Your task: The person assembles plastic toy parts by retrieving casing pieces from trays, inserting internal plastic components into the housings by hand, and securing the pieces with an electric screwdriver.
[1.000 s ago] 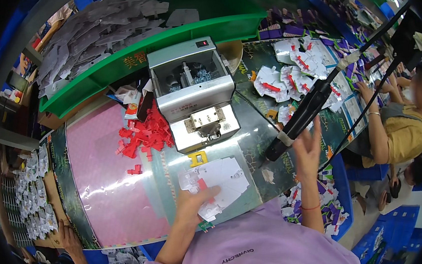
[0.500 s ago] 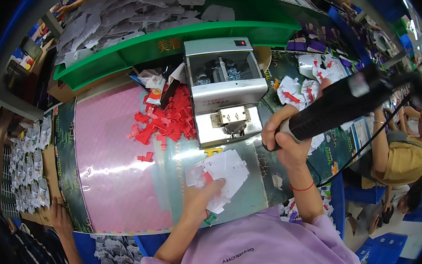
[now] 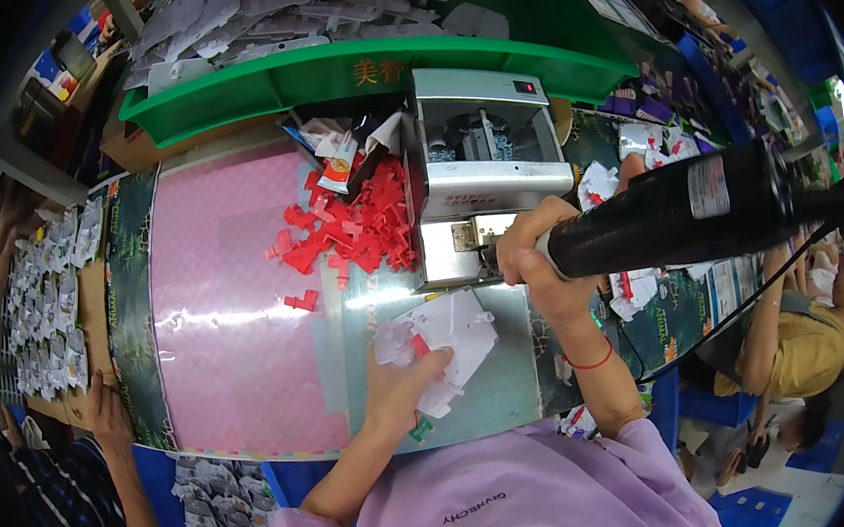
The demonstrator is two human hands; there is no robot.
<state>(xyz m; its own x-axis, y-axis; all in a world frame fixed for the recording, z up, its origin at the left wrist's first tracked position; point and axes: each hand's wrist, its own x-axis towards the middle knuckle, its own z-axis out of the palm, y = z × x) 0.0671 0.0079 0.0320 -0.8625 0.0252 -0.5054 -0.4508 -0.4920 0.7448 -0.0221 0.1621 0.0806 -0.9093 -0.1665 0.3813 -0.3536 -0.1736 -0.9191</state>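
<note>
Right hand, gripping black cylindrical driver, neared boxy silver machine; left hand clasped flat white panel; pink-sheeted table lay at nine o'clock, green bin at twelve.

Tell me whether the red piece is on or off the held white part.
On: the red piece shows within the outline of the white part, beside the left hand. Whether it's fastened, I cannot tell.
</note>
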